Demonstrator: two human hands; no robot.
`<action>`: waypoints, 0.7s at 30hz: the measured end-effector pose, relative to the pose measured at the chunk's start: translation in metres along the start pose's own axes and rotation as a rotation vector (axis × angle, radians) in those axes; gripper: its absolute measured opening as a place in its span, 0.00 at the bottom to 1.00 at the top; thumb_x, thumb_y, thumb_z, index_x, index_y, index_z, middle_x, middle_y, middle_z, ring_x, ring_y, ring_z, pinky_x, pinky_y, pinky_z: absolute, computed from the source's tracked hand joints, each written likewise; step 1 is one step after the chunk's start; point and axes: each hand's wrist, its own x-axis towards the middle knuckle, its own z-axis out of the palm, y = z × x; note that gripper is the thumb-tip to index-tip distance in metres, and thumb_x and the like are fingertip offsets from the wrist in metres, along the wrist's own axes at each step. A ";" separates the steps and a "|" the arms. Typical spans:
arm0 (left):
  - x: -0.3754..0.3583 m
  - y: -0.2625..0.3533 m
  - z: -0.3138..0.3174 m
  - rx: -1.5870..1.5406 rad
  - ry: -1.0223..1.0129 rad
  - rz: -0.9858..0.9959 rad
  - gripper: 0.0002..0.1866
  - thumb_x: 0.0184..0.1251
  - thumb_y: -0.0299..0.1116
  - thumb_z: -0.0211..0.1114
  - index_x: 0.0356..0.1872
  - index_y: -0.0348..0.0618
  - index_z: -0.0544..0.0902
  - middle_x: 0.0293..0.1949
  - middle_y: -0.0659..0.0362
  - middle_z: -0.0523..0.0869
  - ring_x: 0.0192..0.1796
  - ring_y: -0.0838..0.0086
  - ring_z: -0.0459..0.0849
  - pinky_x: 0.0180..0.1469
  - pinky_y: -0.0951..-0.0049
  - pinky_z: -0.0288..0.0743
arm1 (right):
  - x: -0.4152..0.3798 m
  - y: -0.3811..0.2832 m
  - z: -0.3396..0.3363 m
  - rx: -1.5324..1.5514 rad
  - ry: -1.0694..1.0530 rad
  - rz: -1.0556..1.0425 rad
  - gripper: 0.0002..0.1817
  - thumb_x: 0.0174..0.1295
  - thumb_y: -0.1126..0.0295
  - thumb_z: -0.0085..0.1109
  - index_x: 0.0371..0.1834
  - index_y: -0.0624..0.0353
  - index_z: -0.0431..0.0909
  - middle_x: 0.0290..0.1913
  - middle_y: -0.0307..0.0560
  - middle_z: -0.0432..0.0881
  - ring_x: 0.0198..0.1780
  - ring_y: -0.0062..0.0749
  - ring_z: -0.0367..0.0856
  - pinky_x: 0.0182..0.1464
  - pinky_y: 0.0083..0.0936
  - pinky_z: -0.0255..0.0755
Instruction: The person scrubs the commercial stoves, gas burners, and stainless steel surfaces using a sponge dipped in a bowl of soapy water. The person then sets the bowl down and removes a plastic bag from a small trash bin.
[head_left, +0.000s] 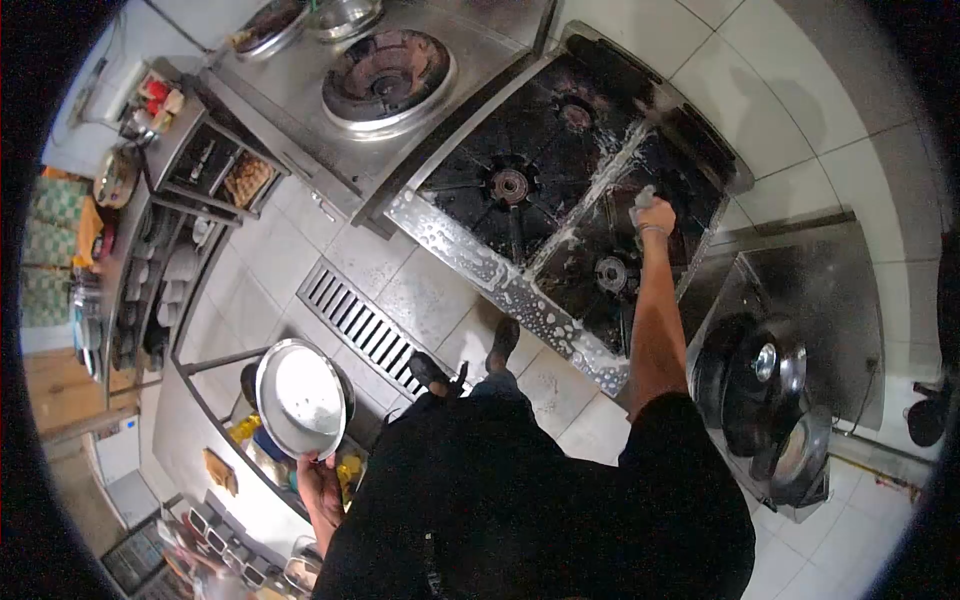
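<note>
My right hand (pixel 656 218) is stretched out over the far right part of the black gas stove (pixel 560 255). Its fingers are closed around a greyish scrubbing pad (pixel 642 200), pressed close to the grates. White suds lie along the stove's steel front edge (pixel 455 250) and the strip between the burners. Down at the left, my left hand (pixel 320 488) grips the rim of a round metal bowl (pixel 264 400). Bright light reflects inside the bowl, so its contents are hard to see.
A wok burner (pixel 388 75) is set in the steel counter left of the stove. Dark pans (pixel 735 390) sit on the right. A floor drain grate (pixel 360 318) lies by my feet. Shelves with stacked dishes (pixel 180 265) and a steel counter (pixel 190 430) stand at the left.
</note>
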 end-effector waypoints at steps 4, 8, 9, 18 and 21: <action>-0.022 -0.022 0.012 -0.046 -0.004 -0.051 0.19 0.59 0.22 0.55 0.53 0.30 0.71 0.51 0.50 0.79 0.52 0.61 0.79 0.55 0.65 0.77 | -0.010 -0.043 0.011 -0.285 -0.351 0.019 0.21 0.55 0.59 0.61 0.48 0.61 0.79 0.54 0.56 0.78 0.48 0.50 0.81 0.52 0.37 0.75; -0.046 -0.042 0.029 -0.048 0.057 -0.040 0.22 0.58 0.25 0.57 0.55 0.32 0.71 0.54 0.51 0.78 0.54 0.62 0.79 0.57 0.67 0.75 | 0.009 -0.024 -0.015 -0.352 -0.412 -0.417 0.19 0.51 0.60 0.65 0.42 0.61 0.81 0.49 0.54 0.80 0.46 0.51 0.81 0.51 0.39 0.75; -0.045 -0.048 0.027 -0.029 0.090 0.004 0.22 0.58 0.25 0.58 0.56 0.32 0.71 0.54 0.52 0.78 0.54 0.62 0.78 0.57 0.67 0.75 | 0.010 -0.031 -0.038 -0.268 -0.419 -0.457 0.18 0.50 0.61 0.66 0.40 0.62 0.81 0.46 0.54 0.81 0.45 0.52 0.81 0.48 0.40 0.76; -0.057 -0.069 0.048 -0.131 0.006 -0.011 0.22 0.64 0.24 0.54 0.60 0.33 0.67 0.58 0.50 0.75 0.58 0.59 0.75 0.60 0.62 0.73 | -0.086 -0.096 -0.010 -0.156 -0.518 -0.482 0.12 0.55 0.70 0.56 0.39 0.66 0.81 0.50 0.64 0.77 0.51 0.51 0.78 0.52 0.42 0.74; -0.046 -0.076 0.041 -0.090 -0.005 0.059 0.22 0.64 0.24 0.54 0.60 0.33 0.67 0.58 0.50 0.75 0.59 0.60 0.75 0.61 0.62 0.73 | -0.016 -0.068 -0.003 -0.352 -0.471 -0.656 0.13 0.49 0.67 0.62 0.36 0.62 0.82 0.44 0.62 0.80 0.49 0.47 0.80 0.50 0.39 0.76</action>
